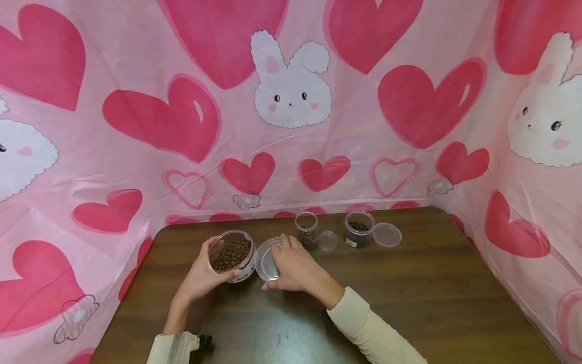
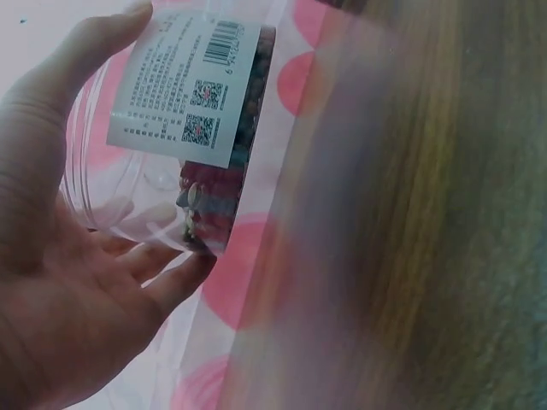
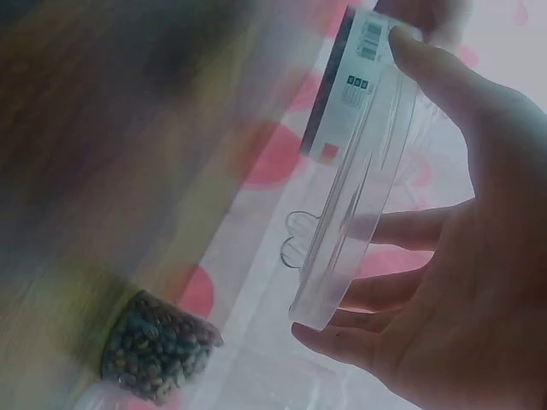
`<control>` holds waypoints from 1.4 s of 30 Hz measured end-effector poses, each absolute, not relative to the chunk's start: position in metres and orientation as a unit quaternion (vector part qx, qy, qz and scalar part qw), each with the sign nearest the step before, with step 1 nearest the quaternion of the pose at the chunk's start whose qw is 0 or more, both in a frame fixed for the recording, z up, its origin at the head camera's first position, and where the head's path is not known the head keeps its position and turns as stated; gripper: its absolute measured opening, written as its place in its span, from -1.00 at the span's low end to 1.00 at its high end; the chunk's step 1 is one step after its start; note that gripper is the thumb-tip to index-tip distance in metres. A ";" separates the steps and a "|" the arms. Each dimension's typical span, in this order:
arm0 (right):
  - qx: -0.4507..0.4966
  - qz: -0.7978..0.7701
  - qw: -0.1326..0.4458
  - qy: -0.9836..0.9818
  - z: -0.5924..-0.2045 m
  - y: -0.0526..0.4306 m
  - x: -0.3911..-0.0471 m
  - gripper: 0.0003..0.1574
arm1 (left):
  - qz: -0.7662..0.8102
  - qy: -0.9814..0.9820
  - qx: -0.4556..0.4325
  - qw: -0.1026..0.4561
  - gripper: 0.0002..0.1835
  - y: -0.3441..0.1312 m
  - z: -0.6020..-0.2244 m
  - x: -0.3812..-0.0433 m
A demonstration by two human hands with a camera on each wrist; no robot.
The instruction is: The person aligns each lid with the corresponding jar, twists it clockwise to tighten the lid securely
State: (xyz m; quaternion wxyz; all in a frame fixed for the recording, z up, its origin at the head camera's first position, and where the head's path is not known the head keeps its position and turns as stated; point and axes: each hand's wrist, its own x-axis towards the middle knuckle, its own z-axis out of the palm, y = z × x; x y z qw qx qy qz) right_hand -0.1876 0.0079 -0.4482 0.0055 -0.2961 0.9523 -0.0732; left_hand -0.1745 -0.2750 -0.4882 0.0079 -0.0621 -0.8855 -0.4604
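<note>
A wide clear plastic jar [image 1: 246, 269], partly filled with brown bean-like pieces [image 1: 233, 254], is on the left of the table, its mouth uncovered. My left hand [image 1: 202, 274] grips it from the left side, thumb near and fingers beyond. The left wrist view shows its white label [image 2: 184, 85] with a barcode. Just right of the jar, my right hand [image 1: 293, 267] holds a round clear lid [image 1: 265, 260] by its edge. Seen from the right wrist, that lid [image 3: 350, 205] stands edge-on between thumb and fingers. I cannot tell whether lid and jar touch.
Farther back stand a narrow clear jar [image 1: 306, 233] and a wider one [image 1: 358, 235], both open with dark bean-like pieces inside. Next to them lie a small lid [image 1: 328, 241] and a larger lid [image 1: 387, 235]. A pink heart-print cloth [image 1: 273, 141] hangs behind the wooden table [image 1: 432, 293].
</note>
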 end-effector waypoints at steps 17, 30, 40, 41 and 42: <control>-0.280 -0.153 0.033 0.947 -0.446 0.095 -0.153 0.30 | -0.464 -0.868 -0.174 -0.026 0.23 -0.239 -0.497 -0.165; -0.230 -0.187 0.030 0.955 -0.458 0.156 -0.151 0.28 | -0.485 -0.846 -0.200 -0.092 0.30 -0.201 -0.498 -0.167; -0.223 -0.210 0.051 0.951 -0.473 0.179 -0.142 0.25 | -0.471 -0.842 -0.234 -0.116 0.31 -0.165 -0.506 -0.170; -0.222 -0.210 0.052 0.951 -0.474 0.180 -0.142 0.26 | -0.468 -0.844 -0.235 -0.117 0.31 -0.163 -0.507 -0.170; -0.220 -0.210 0.053 0.951 -0.475 0.181 -0.142 0.27 | -0.467 -0.845 -0.235 -0.117 0.31 -0.160 -0.507 -0.169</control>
